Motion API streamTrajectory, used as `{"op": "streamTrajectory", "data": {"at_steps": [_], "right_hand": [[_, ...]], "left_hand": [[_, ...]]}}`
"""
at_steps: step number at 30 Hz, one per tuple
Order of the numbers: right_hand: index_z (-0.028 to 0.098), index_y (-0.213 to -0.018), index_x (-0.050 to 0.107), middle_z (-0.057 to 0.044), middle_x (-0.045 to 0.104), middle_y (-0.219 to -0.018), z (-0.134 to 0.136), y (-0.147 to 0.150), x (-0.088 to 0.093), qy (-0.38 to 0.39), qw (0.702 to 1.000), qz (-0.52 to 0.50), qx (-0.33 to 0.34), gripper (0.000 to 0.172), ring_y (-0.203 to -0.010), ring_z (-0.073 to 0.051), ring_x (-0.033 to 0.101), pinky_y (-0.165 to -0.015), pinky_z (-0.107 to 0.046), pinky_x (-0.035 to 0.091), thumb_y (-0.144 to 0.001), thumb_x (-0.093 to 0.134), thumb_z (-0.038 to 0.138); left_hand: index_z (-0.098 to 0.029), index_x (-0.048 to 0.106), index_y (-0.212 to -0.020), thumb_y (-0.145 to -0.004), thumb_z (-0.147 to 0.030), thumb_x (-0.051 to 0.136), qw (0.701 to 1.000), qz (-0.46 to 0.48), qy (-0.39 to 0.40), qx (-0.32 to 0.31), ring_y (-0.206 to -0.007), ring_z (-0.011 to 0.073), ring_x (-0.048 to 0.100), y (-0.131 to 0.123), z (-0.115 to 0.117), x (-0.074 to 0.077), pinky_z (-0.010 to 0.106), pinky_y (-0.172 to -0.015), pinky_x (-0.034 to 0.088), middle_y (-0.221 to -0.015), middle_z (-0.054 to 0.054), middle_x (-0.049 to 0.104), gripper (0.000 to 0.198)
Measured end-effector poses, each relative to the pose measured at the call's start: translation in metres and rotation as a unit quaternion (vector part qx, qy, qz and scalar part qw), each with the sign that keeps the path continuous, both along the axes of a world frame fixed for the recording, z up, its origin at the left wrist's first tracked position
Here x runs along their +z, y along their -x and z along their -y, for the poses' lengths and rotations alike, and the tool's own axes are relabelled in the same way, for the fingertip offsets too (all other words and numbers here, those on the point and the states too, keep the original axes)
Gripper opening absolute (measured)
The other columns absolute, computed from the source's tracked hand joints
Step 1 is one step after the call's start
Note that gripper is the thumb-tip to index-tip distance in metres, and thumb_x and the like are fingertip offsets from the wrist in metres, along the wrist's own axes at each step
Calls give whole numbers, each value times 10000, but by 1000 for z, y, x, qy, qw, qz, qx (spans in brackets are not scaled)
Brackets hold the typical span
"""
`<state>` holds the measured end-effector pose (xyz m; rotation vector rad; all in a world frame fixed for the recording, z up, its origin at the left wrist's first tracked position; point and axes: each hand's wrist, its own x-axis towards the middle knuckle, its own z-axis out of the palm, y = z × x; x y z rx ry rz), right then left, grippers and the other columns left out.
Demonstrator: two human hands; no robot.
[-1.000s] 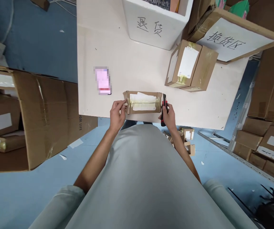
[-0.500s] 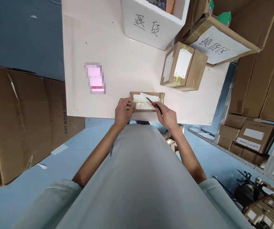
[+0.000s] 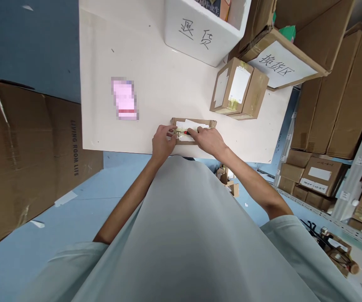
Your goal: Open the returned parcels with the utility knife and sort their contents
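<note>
Pale table (image 3: 156,84): taped parcel (image 3: 200,124) lies well in front of white bin (image 3: 200,37), at the near edge. Left hand (image 3: 163,142) fingers curl around its left end, gripping it. Right hand (image 3: 209,140) is closed around red cutter (image 3: 185,132) on its top. Brown box (image 3: 237,90) sits nearer the bin.

Bench (image 3: 156,84), pale top. Far edge, centre: white foam bin (image 3: 200,33), handwritten characters on its side. Far right corner: open carton (image 3: 278,65) fronted by a handwritten white sheet. Near the right edge: taped cardboard box (image 3: 239,90), two white labels. Left of centre: pink item (image 3: 124,98), blurred. Blue floor (image 3: 26,37): large carton (image 3: 26,155) at left, stacked cartons (image 3: 326,105) at right, small boxes (image 3: 228,184) below the bench's near edge.
</note>
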<state>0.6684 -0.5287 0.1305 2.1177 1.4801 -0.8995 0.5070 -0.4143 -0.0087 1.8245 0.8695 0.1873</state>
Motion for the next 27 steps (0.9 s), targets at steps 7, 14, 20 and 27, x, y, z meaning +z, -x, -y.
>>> {"op": "streamTrajectory", "data": {"at_steps": [7, 14, 20, 27], "right_hand": [[196, -1627, 512, -221, 749, -1302, -8, -7, 2, 2, 999, -8, 42, 554, -1079, -323, 765, -913, -433, 441, -1110, 370, 56], [147, -1552, 589, -217, 789, -1248, -23, -8, 5, 2, 997, -13, 76, 476, -1085, -324, 757, -867, -396, 468, -1111, 423, 73], [115, -1380, 702, -209, 826, -1210, -21, -9, -2, 0, 994, 3, 105, 442, -1068, -326, 783, -773, -371, 495, -1045, 436, 3], [57, -1415, 686, -278, 799, -1239, 39, -50, 17, 73, 996, 37, 47, 455, -1132, -336, 786, -807, -369, 480, -1044, 434, -18]], "left_hand": [[-268, 785, -1198, -922, -187, 683, 1000, -7, -4, 14, -915, 227, 765, -3, 1, 4, 407, -920, 638, -1177, 59, 725, 305], [-257, 792, -1166, -898, -138, 653, 999, -22, -21, 22, -903, 227, 765, -7, 3, 6, 399, -920, 625, -1183, 63, 734, 324], [-234, 794, -1173, -912, -159, 633, 997, -56, -46, 32, -921, 222, 757, -10, 8, 15, 381, -938, 609, -1207, 70, 730, 316], [-228, 815, -1180, -907, -183, 644, 995, -64, -51, 52, -914, 221, 753, -11, 12, 19, 380, -948, 596, -1190, 65, 729, 325]]}}
